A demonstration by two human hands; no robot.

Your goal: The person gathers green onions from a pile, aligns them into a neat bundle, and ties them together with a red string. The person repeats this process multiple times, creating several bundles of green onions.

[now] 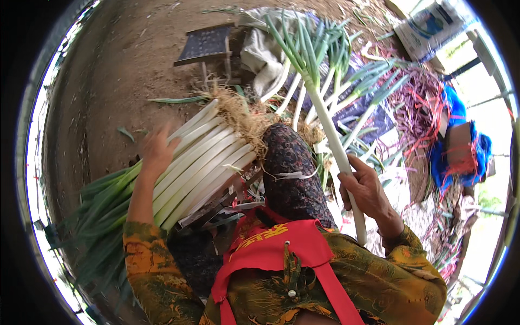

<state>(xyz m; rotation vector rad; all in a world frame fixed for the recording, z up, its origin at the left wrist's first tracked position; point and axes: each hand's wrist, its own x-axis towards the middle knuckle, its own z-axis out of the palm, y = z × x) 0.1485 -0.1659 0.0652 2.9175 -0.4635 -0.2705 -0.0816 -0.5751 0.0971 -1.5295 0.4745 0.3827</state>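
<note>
My right hand (361, 189) grips the white stalk of a large green onion (325, 113); its green leaves point up and away, and its lower end is by my sleeve. My left hand (157, 148), a little blurred, is at the far edge of a pile of green onions (199, 162). It seems to hold nothing, and whether it touches the stalks I cannot tell. The pile's stalks lie side by side, roots towards my knee and green leaves at the lower left. More green onions (298, 101) lie on dark sheeting beyond my knee.
A small stool (205, 44) with a dark seat stands on the dirt ground. Beside it lies a crumpled whitish sack (262, 53). Purple and red ties (418, 97) are heaped at the right, near a cardboard box (461, 148) and blue material. A printed bag (434, 30) is at the upper right.
</note>
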